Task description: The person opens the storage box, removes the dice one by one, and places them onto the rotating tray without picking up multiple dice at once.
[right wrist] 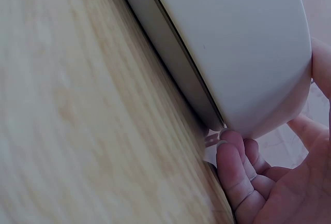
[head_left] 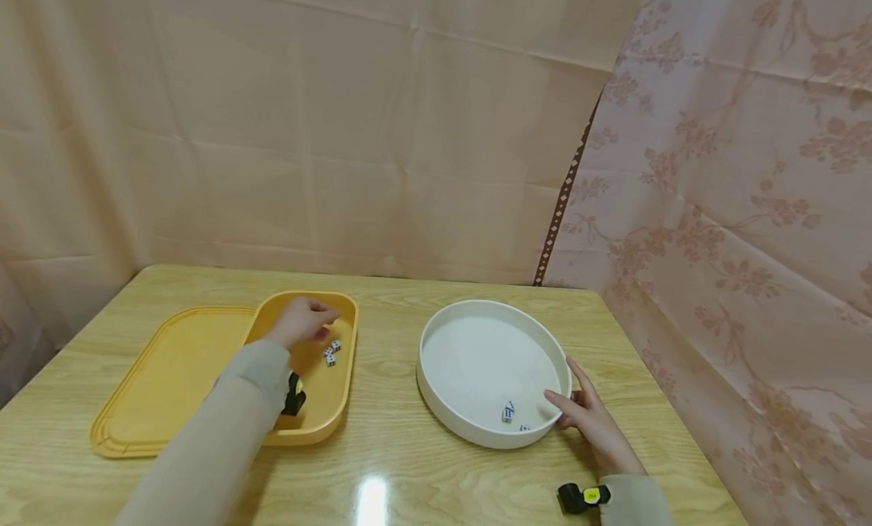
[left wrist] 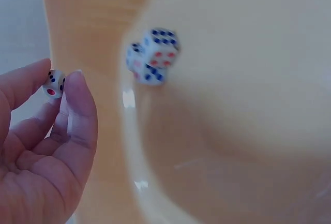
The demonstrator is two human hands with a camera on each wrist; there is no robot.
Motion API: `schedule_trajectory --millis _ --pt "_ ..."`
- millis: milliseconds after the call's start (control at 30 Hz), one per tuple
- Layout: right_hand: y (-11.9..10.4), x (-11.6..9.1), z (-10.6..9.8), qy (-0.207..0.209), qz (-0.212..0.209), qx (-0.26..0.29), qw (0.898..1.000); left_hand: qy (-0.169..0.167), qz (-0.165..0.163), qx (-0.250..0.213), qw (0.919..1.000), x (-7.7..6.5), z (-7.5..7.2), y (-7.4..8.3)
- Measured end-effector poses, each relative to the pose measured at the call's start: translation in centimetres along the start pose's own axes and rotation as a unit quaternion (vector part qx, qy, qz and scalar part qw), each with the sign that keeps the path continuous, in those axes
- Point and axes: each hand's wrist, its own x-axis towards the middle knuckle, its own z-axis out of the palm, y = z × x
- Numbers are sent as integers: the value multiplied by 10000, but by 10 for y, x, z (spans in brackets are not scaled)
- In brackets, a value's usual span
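Over the yellow box [head_left: 316, 409], my left hand [head_left: 302, 323] pinches a white die [left wrist: 53, 84] between thumb and fingertips. Below it, several dice [head_left: 331, 353] sit bunched in the box; the left wrist view shows blue and red pips on the clustered dice [left wrist: 155, 56]. My right hand [head_left: 593, 416] holds the right side of a round white tray [head_left: 487, 352], thumb over the rim and fingers around the outside, as the right wrist view shows with the fingertips [right wrist: 231, 167] at its base. A few dice [head_left: 507, 413] lie inside near its front wall.
A flat yellow lid [head_left: 170, 378] lies on the wooden table [head_left: 381, 420], against the left side of the yellow box. A beige curtain [head_left: 341, 132] hangs behind the table, and a floral curtain [head_left: 742, 231] runs along the right edge.
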Motion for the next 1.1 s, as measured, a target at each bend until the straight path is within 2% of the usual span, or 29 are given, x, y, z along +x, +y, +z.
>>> schedule_trajectory --millis 267,467,633,933,1100 --pt "0 0 0 -23 -9 -1 10000 -114 -14 -326 9994 1 4 16" --pt "0 1 0 -24 30 -24 10000 -47 97 -622 9980 2 5 24" --pt "1 0 0 -24 12 -25 10000 46 197 -664 9976 1 7 33" --pt "1 1 -1 -21 -78 2 10000 225 670 -734 9948 0 23 48" --pt "1 1 -1 -28 -44 -35 10000 244 757 -903 9927 0 34 49"
